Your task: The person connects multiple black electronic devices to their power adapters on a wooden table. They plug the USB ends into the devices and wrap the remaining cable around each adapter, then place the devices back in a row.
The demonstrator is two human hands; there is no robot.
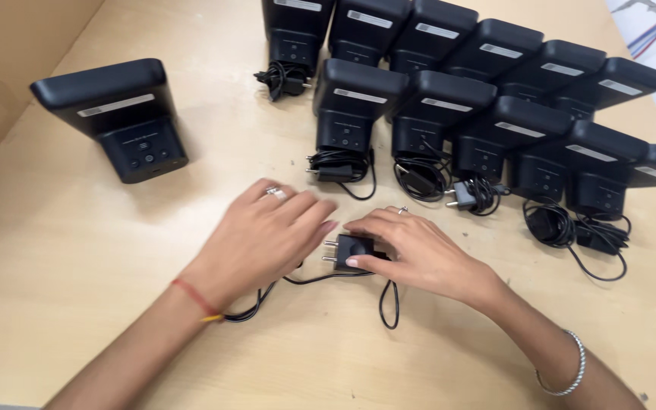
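Bare wooden tabletop (pixel 77 304) lies open to the left of the left hand (pixel 267 239) and below both wrists. Ahead of the right hand (pixel 411 250), 2 rows of black docking units (pixel 438 114) stand shoulder to shoulder, with bundled cables (pixel 339 167) at their feet closing the gap. A lone dock (pixel 119 114) stands well ahead-left of the left hand. A loose black cord (pixel 389 300) loops under both hands. A cardboard wall (pixel 9 68) bounds the far left.

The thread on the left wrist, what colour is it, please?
Red thread, with a yellow end; head view.
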